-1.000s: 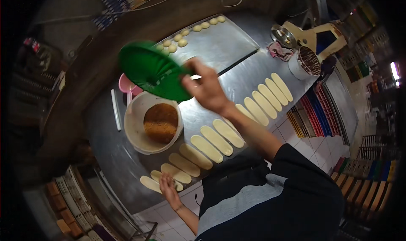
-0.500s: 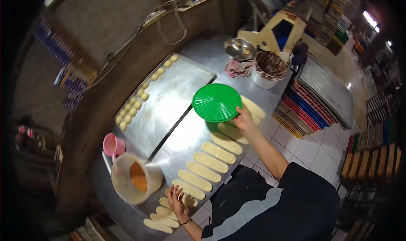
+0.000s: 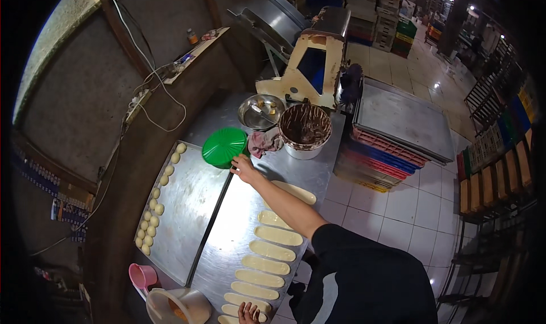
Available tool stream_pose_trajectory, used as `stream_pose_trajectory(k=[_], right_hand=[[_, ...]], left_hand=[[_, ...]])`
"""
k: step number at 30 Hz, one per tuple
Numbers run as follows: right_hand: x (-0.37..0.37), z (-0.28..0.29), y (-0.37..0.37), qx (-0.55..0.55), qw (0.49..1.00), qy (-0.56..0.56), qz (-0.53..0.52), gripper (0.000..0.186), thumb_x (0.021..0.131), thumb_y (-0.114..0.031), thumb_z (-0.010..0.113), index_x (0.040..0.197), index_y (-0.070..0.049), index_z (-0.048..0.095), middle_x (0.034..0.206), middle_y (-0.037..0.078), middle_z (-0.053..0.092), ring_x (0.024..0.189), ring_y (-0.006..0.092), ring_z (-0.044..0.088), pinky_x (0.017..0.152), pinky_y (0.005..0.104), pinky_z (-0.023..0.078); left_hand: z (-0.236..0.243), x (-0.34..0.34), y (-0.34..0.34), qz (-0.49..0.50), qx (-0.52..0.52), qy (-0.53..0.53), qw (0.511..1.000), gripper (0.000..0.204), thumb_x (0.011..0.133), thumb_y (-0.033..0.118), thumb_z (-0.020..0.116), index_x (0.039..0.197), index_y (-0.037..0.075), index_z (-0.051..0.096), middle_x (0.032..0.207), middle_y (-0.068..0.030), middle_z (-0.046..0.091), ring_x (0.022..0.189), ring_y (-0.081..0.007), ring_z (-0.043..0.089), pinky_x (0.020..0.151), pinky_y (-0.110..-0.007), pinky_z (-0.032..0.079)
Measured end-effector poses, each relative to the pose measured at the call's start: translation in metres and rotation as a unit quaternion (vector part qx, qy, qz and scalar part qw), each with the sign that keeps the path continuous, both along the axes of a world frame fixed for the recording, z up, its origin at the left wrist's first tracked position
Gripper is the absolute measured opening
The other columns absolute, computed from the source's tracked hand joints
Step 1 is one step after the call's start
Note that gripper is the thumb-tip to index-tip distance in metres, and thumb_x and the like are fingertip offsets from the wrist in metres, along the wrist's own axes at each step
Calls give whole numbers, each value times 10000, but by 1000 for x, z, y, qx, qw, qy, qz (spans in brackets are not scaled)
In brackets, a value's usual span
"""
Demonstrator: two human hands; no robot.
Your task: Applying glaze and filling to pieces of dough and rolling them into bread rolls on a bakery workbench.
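Observation:
My right hand grips the near edge of a green plastic lid, beside a pink stained cloth. A white bucket smeared with dark brown stands right of it. My left hand, partly cut off at the lower edge, has its fingers bent and apart over a row of long flat pale dough strips on the steel table. Left of that hand stands a translucent tub with orange-brown contents.
A metal tray holds several dough balls. A pink jug is below it, a steel bowl and cream-coloured machine are at the back. Right of the table stand stacked crates topped with trays.
My right hand has carried the green lid from over the tub to the table's far part beside the cloth. The view has swung toward the back right.

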State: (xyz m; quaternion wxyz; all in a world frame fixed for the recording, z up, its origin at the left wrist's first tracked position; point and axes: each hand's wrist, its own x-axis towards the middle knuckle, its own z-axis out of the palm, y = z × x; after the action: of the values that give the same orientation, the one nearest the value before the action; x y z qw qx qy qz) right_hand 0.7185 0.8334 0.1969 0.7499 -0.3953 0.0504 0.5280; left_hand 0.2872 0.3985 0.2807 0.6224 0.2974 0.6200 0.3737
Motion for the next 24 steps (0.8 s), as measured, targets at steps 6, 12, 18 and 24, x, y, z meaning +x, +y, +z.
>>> stream_pose_trajectory(k=[6, 12, 18, 24], right_hand=[[-121, 33, -94, 72, 968, 16, 239, 230, 964, -126, 568, 1157, -3, 587, 1024, 167, 695, 895, 309, 719, 835, 437, 623], [-234, 69, -196, -16, 905, -233, 355, 260, 956, -80, 490, 1172, -28, 625, 995, 136, 723, 851, 204, 706, 727, 322, 586], [-428, 144, -263, 289, 757, -503, 300, 186, 864, -15, 541, 1024, 21, 628, 887, 166, 708, 782, 286, 709, 700, 391, 555], [-576, 121, -274, 367, 656, -613, 242, 161, 834, -45, 617, 984, -17, 667, 1002, 196, 709, 976, 372, 671, 798, 463, 541]], left_hand=[[25, -73, -20, 159, 16, 36, 986, 403, 1047, 160, 522, 1423, 20, 487, 1248, -173, 640, 1125, -288, 631, 929, -388, 527], [-3, -205, -18, 244, 125, 21, 961, 408, 1075, 220, 474, 1413, -9, 453, 1083, -167, 612, 969, -309, 629, 859, -414, 550], [51, -303, 16, 352, 177, 115, 912, 541, 1070, 322, 484, 1504, 16, 382, 1373, -237, 545, 1158, -372, 608, 958, -488, 533], [14, -347, 76, 163, 165, 131, 964, 453, 1085, 318, 483, 1423, 16, 471, 1372, -145, 567, 1171, -262, 602, 962, -386, 509]])
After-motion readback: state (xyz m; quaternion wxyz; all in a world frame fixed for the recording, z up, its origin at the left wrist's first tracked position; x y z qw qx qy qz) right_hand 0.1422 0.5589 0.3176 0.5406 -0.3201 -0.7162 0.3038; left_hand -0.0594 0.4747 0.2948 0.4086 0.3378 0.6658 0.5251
